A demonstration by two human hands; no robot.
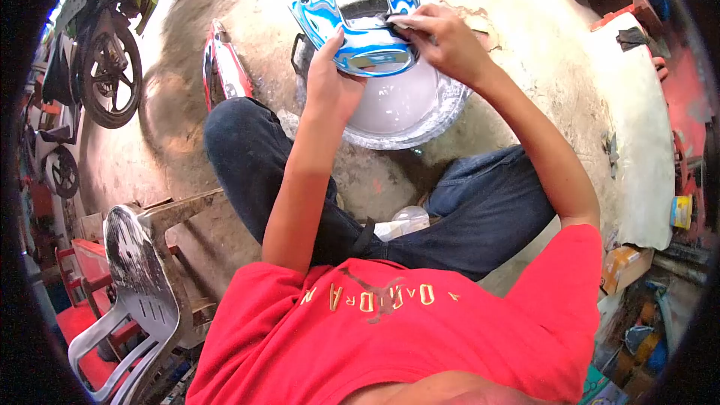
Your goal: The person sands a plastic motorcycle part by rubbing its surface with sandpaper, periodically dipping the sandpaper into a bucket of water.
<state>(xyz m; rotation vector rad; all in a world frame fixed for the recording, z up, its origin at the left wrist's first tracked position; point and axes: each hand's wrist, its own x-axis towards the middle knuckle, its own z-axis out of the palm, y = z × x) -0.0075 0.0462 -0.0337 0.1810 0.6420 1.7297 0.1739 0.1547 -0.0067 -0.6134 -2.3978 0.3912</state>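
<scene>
My left hand (331, 79) grips the lower left edge of a glossy blue and white panel (322, 21), which looks like a motorcycle body panel. The panel has a long oval opening near its bottom edge and is held tilted above a round basin (450, 114). My right hand (442, 39) is closed in a pinch at the panel's right side. Between those fingers is a small folded pale-and-dark piece (391, 21), pressed against the panel; its material is too small to tell. Milky water (394, 97) fills the basin.
A red and white panel (226, 67) lies on the concrete floor left of the basin. A parked motorcycle (111, 64) stands at upper left. A worn grey plastic chair (142, 270) is at lower left. At right are a pale sheet (645, 150) and a cardboard box (624, 268).
</scene>
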